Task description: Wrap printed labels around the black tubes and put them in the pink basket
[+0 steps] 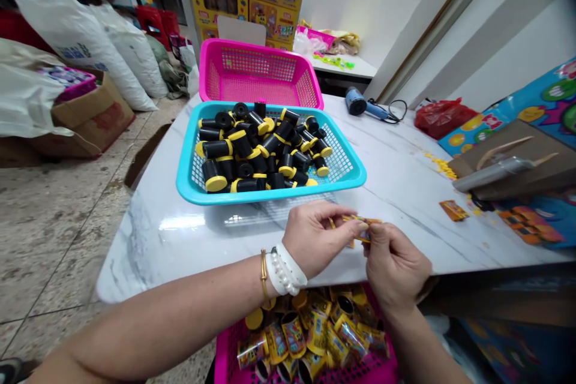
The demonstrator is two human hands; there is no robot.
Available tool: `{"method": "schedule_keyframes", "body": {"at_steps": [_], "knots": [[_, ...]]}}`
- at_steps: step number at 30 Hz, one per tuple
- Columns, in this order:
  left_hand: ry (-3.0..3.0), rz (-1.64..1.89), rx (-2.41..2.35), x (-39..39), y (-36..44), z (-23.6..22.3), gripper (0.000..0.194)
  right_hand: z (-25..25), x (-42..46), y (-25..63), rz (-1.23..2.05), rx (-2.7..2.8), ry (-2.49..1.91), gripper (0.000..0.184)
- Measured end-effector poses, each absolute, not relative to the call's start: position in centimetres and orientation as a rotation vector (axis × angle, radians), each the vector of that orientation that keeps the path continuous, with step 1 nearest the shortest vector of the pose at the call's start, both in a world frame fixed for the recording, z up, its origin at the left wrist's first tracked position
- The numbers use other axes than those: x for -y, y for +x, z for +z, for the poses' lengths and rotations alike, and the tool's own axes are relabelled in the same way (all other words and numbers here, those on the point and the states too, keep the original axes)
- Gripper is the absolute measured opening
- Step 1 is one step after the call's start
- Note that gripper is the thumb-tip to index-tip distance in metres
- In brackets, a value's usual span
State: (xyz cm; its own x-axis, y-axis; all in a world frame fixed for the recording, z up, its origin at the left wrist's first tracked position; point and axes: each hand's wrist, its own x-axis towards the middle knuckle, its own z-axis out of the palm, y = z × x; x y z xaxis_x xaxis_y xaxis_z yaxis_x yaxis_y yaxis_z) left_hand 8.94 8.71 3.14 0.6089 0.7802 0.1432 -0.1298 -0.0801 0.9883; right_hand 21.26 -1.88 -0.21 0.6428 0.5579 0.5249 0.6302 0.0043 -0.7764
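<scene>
My left hand (315,237) and my right hand (396,264) meet over the front edge of the table. Between their fingertips they pinch a small orange-and-yellow printed wrapper (363,229), partly hidden by the fingers. Behind them a turquoise basket (270,195) holds a heap of black cylinders with yellow caps (256,150). Below my hands is a pink basket (222,354) with several cylinders in yellow printed wrappers (317,333). Nothing black shows within my grip.
An orange printed packet (453,210) lies on the marble-patterned table (189,258), near yellow bits (443,166). Behind the turquoise basket stands another pink basket (265,72). A blue heat gun (369,107), a red bag (443,119) and cardboard boxes (508,156) are to the right.
</scene>
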Motion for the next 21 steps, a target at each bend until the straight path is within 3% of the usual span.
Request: {"method": "schedule_keyframes", "body": {"at_steps": [13, 21], "knots": [[1.43, 0.887, -0.608, -8.51, 9.15, 2.75, 0.02, -0.19, 0.86, 21.55, -0.129, 0.781, -1.693, 0.049], [1.499, 0.879, -0.595, -8.66, 9.01, 3.31, 0.015, -0.35, 1.04, 21.28, -0.126, 0.957, -1.649, 0.044]]}}
